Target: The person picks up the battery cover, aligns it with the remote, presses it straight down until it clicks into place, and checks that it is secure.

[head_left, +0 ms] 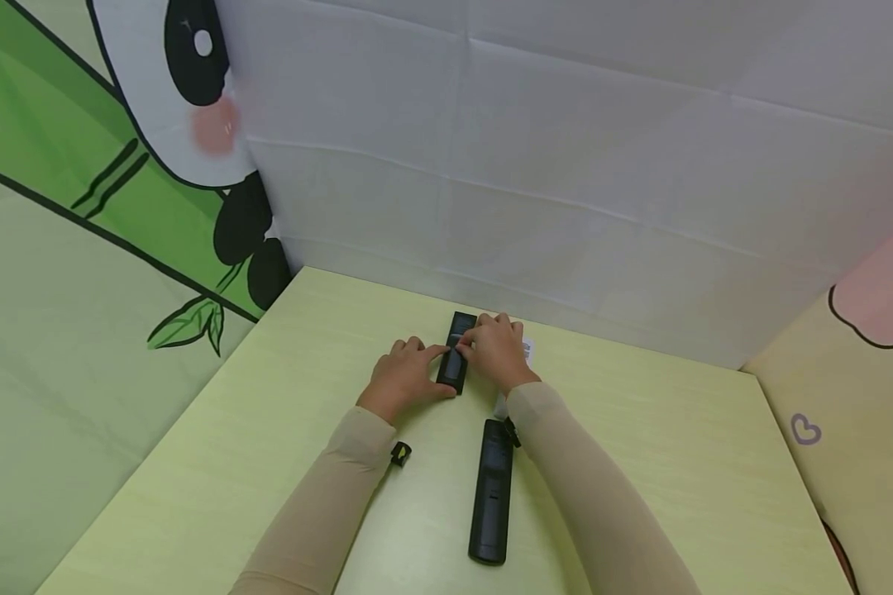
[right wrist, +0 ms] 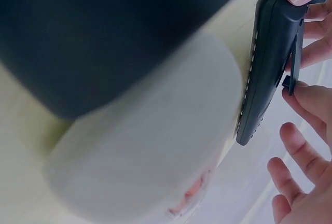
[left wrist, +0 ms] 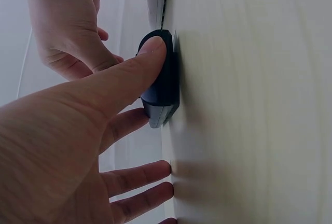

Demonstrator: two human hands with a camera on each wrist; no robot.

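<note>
Although one end of its thin cover sits close to the body, the black remote is not closed.
The cover's other end is raised, so the work seems halfway; whether it is being removed or fitted, I cannot tell, and whether batteries are inside is hidden. The remote is at the far side of the worktop, matte plastic back upward, small pale bumps along its underside. The fingers of the left hand hold its rounded end; the right hand pinches the cover's tip, its other fingers apart. Nearby are a smooth white object with curved edges and, nearer the person, a slightly shiny second remote.
</note>
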